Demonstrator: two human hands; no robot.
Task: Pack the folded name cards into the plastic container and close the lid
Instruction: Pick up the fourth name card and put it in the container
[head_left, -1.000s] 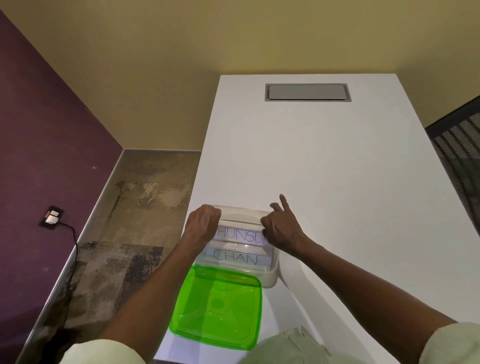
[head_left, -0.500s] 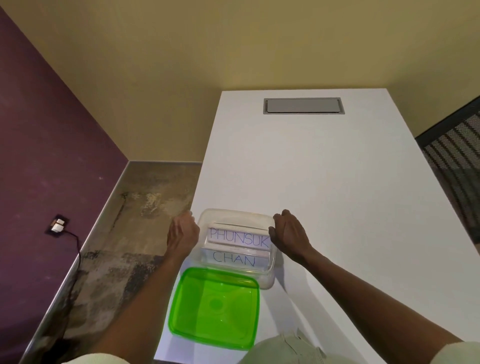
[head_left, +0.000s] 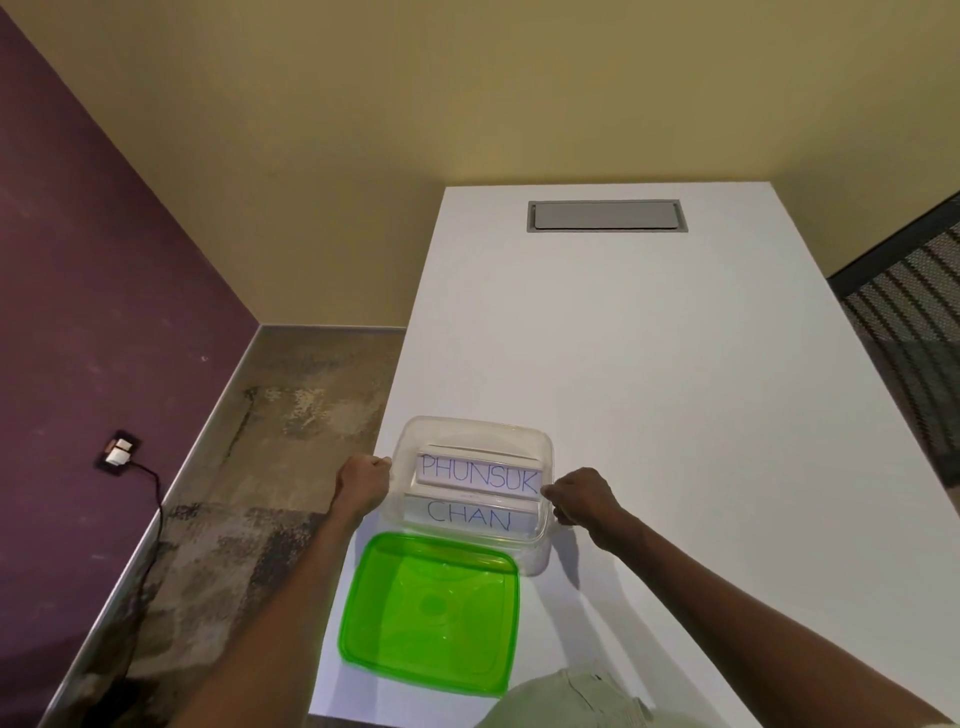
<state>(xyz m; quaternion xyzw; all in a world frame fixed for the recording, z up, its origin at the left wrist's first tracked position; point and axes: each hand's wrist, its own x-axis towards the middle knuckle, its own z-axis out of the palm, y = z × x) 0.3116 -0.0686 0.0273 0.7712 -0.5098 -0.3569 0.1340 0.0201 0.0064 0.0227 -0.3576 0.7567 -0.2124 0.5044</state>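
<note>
Head view: looks down a white table (head_left: 649, 364) that runs from the bottom of the frame to the upper right
Container: clear plastic container (head_left: 470, 431) sits in the lower middle of the frame, near the table's left edge, open at the top
Cards: two folded name cards stand inside it, the card reading PHUNSUK (head_left: 478, 473) behind and the card reading CHAN (head_left: 470, 514) in front, both faces towards the camera
Lid: green lid (head_left: 431, 608) lies flat on the table just below the container, its far edge touching or slightly overlapping the container's near wall
Left hand: left hand (head_left: 363, 480) is curled, fingers against the container's left rim; it looks like a light hold on the rim
Right hand: right hand (head_left: 582, 496) is curled at the container's right rim, fingertips at the edge; whether it pinches the rim or only touches it, I cannot tell
Step in hand: the cards appear packed, so what is left is to fit the lid
Risk, cards: the PHUNSUK card stands high, close to rim level; a lid pressed down could crease it or fail to seat
Risk, edge: the container and lid sit close to the table's left edge, so a sideways push while closing could slide either off onto the floor (head_left: 249, 467)
Risk, lid: pressing one corner only could leave the opposite side unsealed
</note>
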